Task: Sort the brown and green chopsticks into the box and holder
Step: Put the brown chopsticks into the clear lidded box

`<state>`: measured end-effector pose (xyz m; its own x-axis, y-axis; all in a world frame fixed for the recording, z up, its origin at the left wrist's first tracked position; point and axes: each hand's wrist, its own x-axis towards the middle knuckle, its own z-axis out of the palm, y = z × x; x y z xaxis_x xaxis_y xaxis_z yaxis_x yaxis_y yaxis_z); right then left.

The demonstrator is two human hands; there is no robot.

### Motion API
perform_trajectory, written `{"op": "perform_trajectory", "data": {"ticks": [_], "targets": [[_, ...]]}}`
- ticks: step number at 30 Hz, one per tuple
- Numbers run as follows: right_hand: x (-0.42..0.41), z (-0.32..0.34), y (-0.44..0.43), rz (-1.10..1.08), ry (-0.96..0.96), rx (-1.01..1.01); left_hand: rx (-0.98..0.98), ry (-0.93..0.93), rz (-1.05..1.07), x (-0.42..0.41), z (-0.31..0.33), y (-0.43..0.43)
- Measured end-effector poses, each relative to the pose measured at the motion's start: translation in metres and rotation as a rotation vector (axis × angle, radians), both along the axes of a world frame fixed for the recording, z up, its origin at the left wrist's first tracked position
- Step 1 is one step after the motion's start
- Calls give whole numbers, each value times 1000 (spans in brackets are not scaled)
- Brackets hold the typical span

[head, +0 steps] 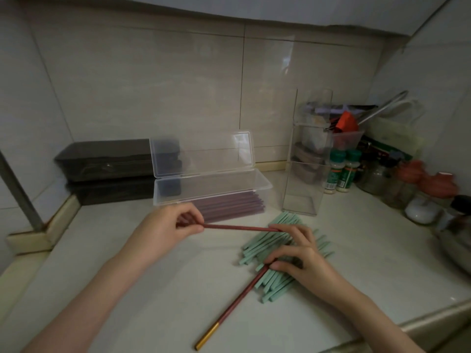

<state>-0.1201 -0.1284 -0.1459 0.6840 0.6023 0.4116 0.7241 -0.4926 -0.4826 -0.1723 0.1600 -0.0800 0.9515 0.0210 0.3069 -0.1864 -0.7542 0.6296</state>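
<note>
A pile of green chopsticks (277,253) lies on the white counter (158,289). My left hand (168,228) pinches one end of a brown chopstick (237,228) held level above the counter. My right hand (298,253) rests on the green pile; its fingertips touch the far end of that brown chopstick, and its thumb and fingers hold a second brown chopstick with a gold end (229,307) that slants toward me. The clear box (262,186) stands open behind my left hand with several brown chopsticks (229,206) inside. The tall clear holder (303,174) stands beside the box, with nothing in it.
Two dark boxes (102,169) are stacked at the back left. Spice bottles (341,171), jars (420,197) and a clear rack of utensils (339,128) crowd the right back corner. A metal pan's rim (456,248) shows at the right edge. The counter's front edge (420,324) runs near my right forearm.
</note>
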Motion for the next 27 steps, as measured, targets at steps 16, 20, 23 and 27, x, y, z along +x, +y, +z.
{"op": "perform_trajectory", "data": {"ticks": [16,20,23,27], "targets": [[-4,26,12,91,84,-235,33,94,116,97,15,27],[-4,29,15,121,122,-268,59,10,155,95,6,19],[-2,29,16,125,164,-271,66,-199,106,77,4,10],[1,31,19,137,213,-265,40,-330,-31,40,-6,-8]]}}
